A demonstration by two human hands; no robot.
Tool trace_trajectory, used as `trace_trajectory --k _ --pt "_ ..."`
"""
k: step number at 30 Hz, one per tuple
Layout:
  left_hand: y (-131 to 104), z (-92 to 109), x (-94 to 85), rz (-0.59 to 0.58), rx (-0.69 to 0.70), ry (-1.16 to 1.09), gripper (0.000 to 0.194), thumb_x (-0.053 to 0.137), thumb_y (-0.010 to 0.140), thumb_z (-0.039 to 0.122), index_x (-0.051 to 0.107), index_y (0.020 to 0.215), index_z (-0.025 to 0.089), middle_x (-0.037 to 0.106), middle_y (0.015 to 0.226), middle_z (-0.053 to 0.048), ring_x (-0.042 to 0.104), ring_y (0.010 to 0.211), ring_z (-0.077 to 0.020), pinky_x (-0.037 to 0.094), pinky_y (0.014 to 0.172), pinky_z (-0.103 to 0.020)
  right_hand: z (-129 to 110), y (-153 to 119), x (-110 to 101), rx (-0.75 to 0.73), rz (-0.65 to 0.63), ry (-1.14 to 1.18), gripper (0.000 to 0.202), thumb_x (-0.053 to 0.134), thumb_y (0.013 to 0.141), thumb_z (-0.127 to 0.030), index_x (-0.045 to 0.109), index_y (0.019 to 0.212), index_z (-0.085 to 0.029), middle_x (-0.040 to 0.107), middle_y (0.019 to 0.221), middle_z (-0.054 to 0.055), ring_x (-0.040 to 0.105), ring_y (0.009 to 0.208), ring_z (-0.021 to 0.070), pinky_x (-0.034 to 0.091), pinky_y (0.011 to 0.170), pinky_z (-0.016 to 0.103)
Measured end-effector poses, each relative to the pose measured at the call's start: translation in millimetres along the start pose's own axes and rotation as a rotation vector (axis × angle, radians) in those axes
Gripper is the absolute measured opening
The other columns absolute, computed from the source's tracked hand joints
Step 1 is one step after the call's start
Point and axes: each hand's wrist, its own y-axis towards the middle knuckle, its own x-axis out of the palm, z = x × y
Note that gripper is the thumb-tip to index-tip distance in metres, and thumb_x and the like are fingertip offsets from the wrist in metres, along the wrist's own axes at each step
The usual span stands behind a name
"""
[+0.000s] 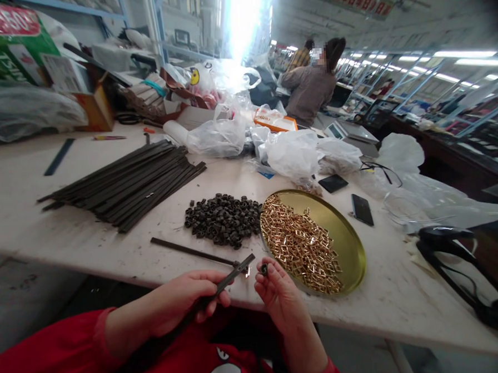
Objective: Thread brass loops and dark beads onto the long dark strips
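Note:
My left hand (200, 295) is closed around a dark flat strap (232, 273), whose end sticks out toward my right hand. Between the fingertips of my right hand (277, 291) sits a small dark loop (264, 269), apart from the strap's end. Just beyond the held strap, another dark strip (194, 250) lies on the table. A heap of similar dark loops (223, 218) is in front of my hands. To its right stands a round gold tray (352, 248) with many small gold metal buckles (298, 245) in it.
A fanned stack of dark straps (123, 182) lies at the left. White plastic bags (293, 153) crowd the table's back. A phone (362, 209) and a black frame-like object (449, 259) are at the right. A person (310, 88) is farther back.

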Motion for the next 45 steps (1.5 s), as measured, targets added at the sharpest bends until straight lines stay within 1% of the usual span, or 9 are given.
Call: trace_trajectory --k 6,12,21,24,26,28,34,42,45 --pt "2 -5 -0.3 0.072 0.035 0.082 0.039 0.055 0.069 0.031 0.065 0.101 0.012 0.064 0.077 -0.003 0.044 0.054 -0.0095 0.031 0.047 -0.019 4 -3 -4 -0.030 0.045 0.014 0.025 0.078 0.062 -0.025 0.066 0.082 -0.017 0.068 0.074 -0.002 0.062 0.058 0.0056 0.054 0.058 0.014" --pt "6 -6 -2.5 0.100 0.277 0.645 0.040 0.046 0.072 0.027 0.066 0.105 0.017 0.065 0.087 -0.002 0.053 0.073 -0.0164 0.041 0.067 -0.023 6 -2 -9 -0.053 0.082 0.022 0.027 0.080 0.060 -0.026 0.064 0.081 -0.019 0.066 0.074 -0.004 0.061 0.056 0.0047 0.053 0.057 0.014" --pt "2 -2 -4.0 0.068 0.088 0.650 0.049 0.041 0.074 0.032 0.057 0.117 0.014 0.047 0.056 0.005 0.043 0.051 -0.0120 0.036 0.049 -0.020 14 3 -8 -0.097 0.141 0.002 0.032 0.081 0.057 -0.031 0.057 0.075 -0.021 0.057 0.065 -0.008 0.054 0.051 0.0028 0.048 0.050 0.012" --pt "3 -1 -8.0 0.050 0.168 0.635 0.047 0.044 0.075 0.032 0.057 0.118 0.015 0.062 0.076 0.000 0.055 0.069 -0.0158 0.044 0.064 -0.023 18 4 -8 -0.123 0.175 -0.046 0.033 0.082 0.055 -0.031 0.057 0.074 -0.020 0.055 0.063 -0.009 0.053 0.051 0.0027 0.047 0.051 0.013" --pt "4 -2 -10.7 0.036 0.275 0.655 0.043 0.045 0.078 0.033 0.058 0.116 0.017 0.064 0.102 -0.003 0.055 0.093 -0.0187 0.041 0.085 -0.025 21 4 -8 -0.129 0.195 -0.092 0.032 0.081 0.055 -0.033 0.059 0.075 -0.020 0.056 0.063 -0.008 0.052 0.050 0.0031 0.047 0.051 0.013" --pt "5 -3 -11.1 0.031 0.326 0.723 0.037 0.043 0.082 0.035 0.060 0.110 0.018 0.063 0.108 -0.003 0.053 0.101 -0.0192 0.036 0.092 -0.025 24 4 -8 -0.123 0.202 -0.138 0.032 0.080 0.057 -0.035 0.062 0.077 -0.018 0.059 0.066 -0.006 0.053 0.052 0.0038 0.048 0.053 0.015" --pt "10 -12 -4.0 0.090 0.281 0.967 0.039 0.031 0.088 0.042 0.059 0.077 0.018 0.054 0.058 0.003 0.051 0.056 -0.0148 0.038 0.056 -0.022 27 -1 -2 -0.080 0.131 -0.156 0.038 0.072 0.065 -0.044 0.067 0.091 -0.016 0.067 0.089 0.004 0.061 0.071 0.0102 0.052 0.067 0.022" --pt "10 -16 -7.3 0.131 0.199 0.992 0.037 0.031 0.087 0.041 0.053 0.068 0.019 0.053 0.052 0.003 0.051 0.050 -0.0142 0.033 0.049 -0.021 32 -7 -5 -0.242 0.147 -0.436 0.034 0.069 0.070 -0.039 0.064 0.096 -0.017 0.065 0.090 0.003 0.060 0.074 0.0132 0.050 0.070 0.026" --pt "4 -13 -2.2 0.097 0.208 1.001 0.035 0.032 0.087 0.038 0.051 0.064 0.019 0.054 0.054 0.002 0.050 0.051 -0.0136 0.032 0.049 -0.021 35 -8 -5 -0.338 0.138 -0.619 0.029 0.066 0.073 -0.039 0.064 0.092 -0.017 0.063 0.075 0.000 0.057 0.065 0.0125 0.047 0.064 0.025"
